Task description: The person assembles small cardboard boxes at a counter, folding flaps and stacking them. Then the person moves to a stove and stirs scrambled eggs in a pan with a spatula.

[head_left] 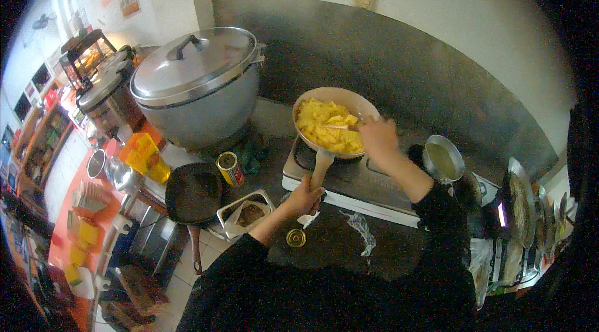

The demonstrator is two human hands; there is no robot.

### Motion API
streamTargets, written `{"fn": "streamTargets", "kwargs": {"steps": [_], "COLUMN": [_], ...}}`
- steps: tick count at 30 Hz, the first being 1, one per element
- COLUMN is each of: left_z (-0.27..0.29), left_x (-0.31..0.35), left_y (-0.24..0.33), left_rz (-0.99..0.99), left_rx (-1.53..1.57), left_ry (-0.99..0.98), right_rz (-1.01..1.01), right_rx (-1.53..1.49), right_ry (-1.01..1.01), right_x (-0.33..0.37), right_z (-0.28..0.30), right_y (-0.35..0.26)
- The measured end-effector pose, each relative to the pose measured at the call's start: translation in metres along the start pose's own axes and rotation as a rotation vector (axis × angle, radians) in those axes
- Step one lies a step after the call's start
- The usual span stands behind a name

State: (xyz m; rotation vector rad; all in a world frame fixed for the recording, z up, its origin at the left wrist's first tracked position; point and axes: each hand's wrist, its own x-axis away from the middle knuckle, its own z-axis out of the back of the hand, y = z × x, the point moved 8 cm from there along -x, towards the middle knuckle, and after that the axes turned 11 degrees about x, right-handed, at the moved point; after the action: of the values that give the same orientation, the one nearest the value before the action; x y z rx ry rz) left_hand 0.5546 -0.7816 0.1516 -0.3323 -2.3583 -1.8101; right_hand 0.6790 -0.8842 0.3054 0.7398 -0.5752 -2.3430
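The right hand [378,138] hides most of the utensil [340,126]; shelf goods [37,157] at left blur beyond telling.

Commercial kitchen, gas stove [349,176], big steel pot [199,92], steel backsplash [399,63]

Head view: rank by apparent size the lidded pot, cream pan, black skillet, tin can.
1. Lidded pot, clearly largest.
2. Cream pan with yellow food, handle held by the left hand.
3. Black skillet; close to the cream pan in size, so this order is unsure.
4. Tin can, smallest.
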Motion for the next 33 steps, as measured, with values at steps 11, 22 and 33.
{"fn": "streamTargets", "kwargs": {"steps": [11, 22, 33], "left_z": [0.001, -0.007, 0.008], "left_x": [-0.008, 0.001, -0.001], "left_y": [-0.013, 0.003, -0.012], "left_rz": [0.013, 0.002, -0.032], "left_rx": [0.021, -0.069, 0.029], "left_ry": [0.003, 0.007, 0.037], "right_rz": [-0.257, -0.266, -0.016], "right_rx": [-0.079, -0.323, 0.227], "right_ry": [-0.611, -0.394, -0.083], "right_x": [-0.020, -0.013, -0.016], "right_z": [-0.074, -0.065, 0.035], "right_y": [0.072, 0.030, 0.039]}}
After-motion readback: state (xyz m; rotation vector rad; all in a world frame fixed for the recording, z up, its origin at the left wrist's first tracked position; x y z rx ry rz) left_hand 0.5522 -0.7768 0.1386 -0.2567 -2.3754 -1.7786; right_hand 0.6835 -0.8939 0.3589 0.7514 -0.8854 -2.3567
